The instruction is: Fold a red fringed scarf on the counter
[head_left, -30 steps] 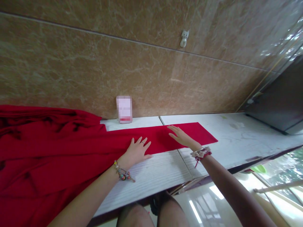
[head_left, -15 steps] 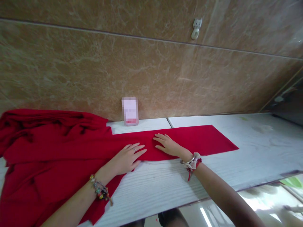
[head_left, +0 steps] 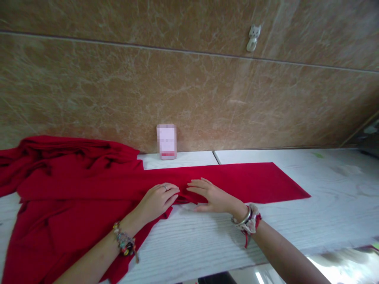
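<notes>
A long red cloth (head_left: 245, 181) lies folded into a flat strip on the right, widening on the left into loose layers (head_left: 74, 221). My left hand (head_left: 162, 199), with a ring and a beaded bracelet, has its fingers drawn together on the strip's front part, and the cloth puckers at the fingertips. Just to the right, my right hand (head_left: 214, 196) rests at the strip's front edge. Its fingers are stretched out and the thumb is apart, over the white surface. A bangle and a scrunchie circle that wrist.
The white wood-grain tabletop (head_left: 183, 244) runs along a brown marbled tile wall (head_left: 192, 98). A blurred-out pinkish card or box (head_left: 167, 142) leans against the wall behind the cloth. A white cat-shaped hook (head_left: 253, 38) is fixed higher up. Bunched red cloth (head_left: 77, 148) lies at the back left.
My left fingers have gone from spread flat to drawn together on the cloth. My right hand has slid toward the front edge, and the cloth has puckered between the hands. The view has shifted slightly.
</notes>
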Motion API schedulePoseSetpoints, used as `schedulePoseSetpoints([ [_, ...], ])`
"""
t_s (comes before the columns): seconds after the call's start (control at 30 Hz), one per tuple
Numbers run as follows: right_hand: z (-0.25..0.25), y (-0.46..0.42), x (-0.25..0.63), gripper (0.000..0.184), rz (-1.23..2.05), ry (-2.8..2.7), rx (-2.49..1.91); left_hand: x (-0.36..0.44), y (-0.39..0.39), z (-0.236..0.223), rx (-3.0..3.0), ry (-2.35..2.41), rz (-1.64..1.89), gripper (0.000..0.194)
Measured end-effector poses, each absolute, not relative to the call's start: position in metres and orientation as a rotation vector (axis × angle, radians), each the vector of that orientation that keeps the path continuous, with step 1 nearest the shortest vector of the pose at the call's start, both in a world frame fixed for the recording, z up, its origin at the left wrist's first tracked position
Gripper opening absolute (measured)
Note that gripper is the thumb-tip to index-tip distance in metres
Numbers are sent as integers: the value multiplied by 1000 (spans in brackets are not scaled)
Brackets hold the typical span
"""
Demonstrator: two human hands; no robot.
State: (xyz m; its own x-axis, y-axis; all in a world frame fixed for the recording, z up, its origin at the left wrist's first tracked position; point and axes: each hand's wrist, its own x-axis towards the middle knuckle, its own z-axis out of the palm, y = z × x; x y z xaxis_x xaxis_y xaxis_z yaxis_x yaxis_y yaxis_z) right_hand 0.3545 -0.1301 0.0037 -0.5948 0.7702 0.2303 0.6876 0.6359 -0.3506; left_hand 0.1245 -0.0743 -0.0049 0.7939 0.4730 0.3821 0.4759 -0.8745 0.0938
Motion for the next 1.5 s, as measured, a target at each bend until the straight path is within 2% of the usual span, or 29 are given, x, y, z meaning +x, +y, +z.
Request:
schedulePoseSetpoints([
  [0.07,4,-131,352,62,308,-2509,-1157,125,-76,-1,-3009,-825,-582,25],
  [0.27,3,-130,353,54,263,-2474,-1166,123,-78,3,-3077,-853,-449,34],
  [0.47,2,-130,352,63,209,-2479,-1216,124,-80,0,-3015,-912,-552,28],
  [0.53,0,-130,350,57,168,-2482,-1241,125,-80,0,-2991,-921,-593,24],
  [0.67,-4,-127,349,33,133,-2455,-1265,125,-80,1,-2974,-935,-638,22],
  [0.77,-5,-123,353,32,267,-2397,-1230,126,-81,2,-2985,-976,-617,28],
  [0.93,-5,-118,365,33,498,-2193,-1227,121,-82,8,-2951,-1081,-517,56],
  [1.03,-4,-115,371,32,544,-2085,-1223,111,-78,17,-2871,-1128,-491,64],
  [1.13,-4,-114,374,32,564,-2063,-1220,98,-72,28,-2785,-1214,-444,63],
  [1.33,-9,-114,379,34,622,-2202,-1182,91,-71,39,-2841,-1383,-115,54],
  [1.5,-8,-112,382,32,663,-2237,-1147,87,-76,43,-2833,-1366,-219,46],
])
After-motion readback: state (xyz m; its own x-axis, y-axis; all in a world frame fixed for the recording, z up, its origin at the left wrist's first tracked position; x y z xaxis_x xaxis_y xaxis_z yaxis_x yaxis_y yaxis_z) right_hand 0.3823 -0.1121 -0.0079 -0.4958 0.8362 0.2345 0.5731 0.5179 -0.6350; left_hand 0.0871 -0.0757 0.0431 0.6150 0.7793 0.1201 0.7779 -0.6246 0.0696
